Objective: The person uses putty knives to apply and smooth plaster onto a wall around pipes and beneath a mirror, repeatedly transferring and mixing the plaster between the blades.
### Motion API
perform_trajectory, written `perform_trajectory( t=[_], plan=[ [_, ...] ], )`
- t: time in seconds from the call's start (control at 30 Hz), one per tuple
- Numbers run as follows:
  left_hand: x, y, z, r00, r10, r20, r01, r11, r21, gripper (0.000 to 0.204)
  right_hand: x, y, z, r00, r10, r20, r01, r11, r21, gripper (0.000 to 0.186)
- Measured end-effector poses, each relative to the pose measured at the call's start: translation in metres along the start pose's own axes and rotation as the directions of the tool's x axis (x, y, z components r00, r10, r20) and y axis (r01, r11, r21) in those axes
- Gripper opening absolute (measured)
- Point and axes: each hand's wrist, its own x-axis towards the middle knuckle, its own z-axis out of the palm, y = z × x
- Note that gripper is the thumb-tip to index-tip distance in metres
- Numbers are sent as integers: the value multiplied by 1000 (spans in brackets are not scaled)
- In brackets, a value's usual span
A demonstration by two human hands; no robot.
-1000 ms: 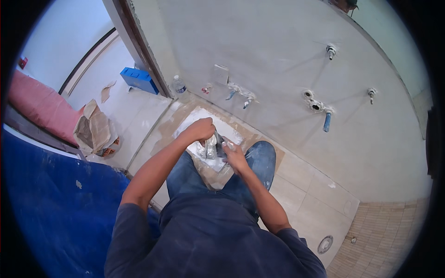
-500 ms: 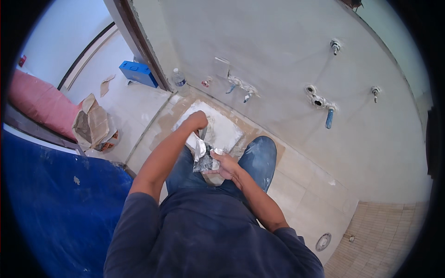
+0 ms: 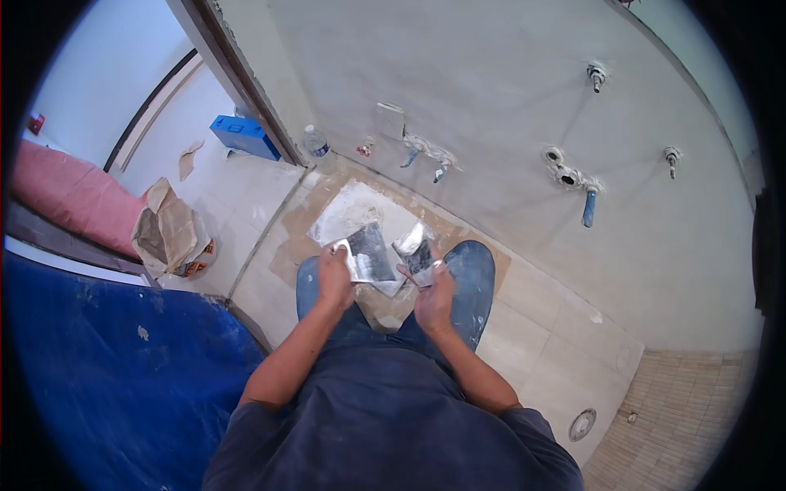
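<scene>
My left hand (image 3: 334, 274) is closed on the edge of a flat, dark grey metal putty scraper (image 3: 373, 252), which has a shiny pale strip along the grip. In my right hand (image 3: 434, 295) is a second, smaller metal scraper (image 3: 418, 255), smeared with white and catching the light. The two blades are apart, held side by side between my knees. Beyond them, a white board (image 3: 332, 222) lies on the floor with a patch of wet-looking white putty (image 3: 362, 211) on it.
Brown cardboard (image 3: 296, 231) surrounds the board. A clear bottle (image 3: 315, 141) stands by the door frame, a blue toolbox (image 3: 244, 137) beyond it. To the left are a paper sack (image 3: 170, 231) and blue sheeting (image 3: 106, 368). Pipe stubs (image 3: 589, 208) jut from the wall; a round drain (image 3: 582, 425) is at lower right.
My left hand has come back from over the board, toward me. The scrapers, close together before, are now apart, and the left one's broad face shows. My right hand has shifted slightly right.
</scene>
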Motion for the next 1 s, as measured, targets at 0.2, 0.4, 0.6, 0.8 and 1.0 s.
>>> perform_trajectory(
  t=[0.2,0.4,0.6,0.8,1.0],
  plan=[
    [-25,18,23,999,-46,-11,45,994,-95,27,-7,-3,23,957,-189,221,282,784,-553,54],
    [-21,33,10,996,-85,-25,80,981,-176,27,5,-2,-5,954,-36,296,249,643,-724,48],
    [-14,38,1,989,142,-41,-148,950,-276,22,31,-13,-18,961,252,111,-163,845,-509,50],
    [-22,6,21,938,280,-206,-312,939,-145,23,15,-12,26,992,88,89,-88,996,0,54],
    [-23,21,19,930,321,-177,-352,917,-188,23,15,-11,1,949,-53,311,235,777,-584,46]
  ],
)
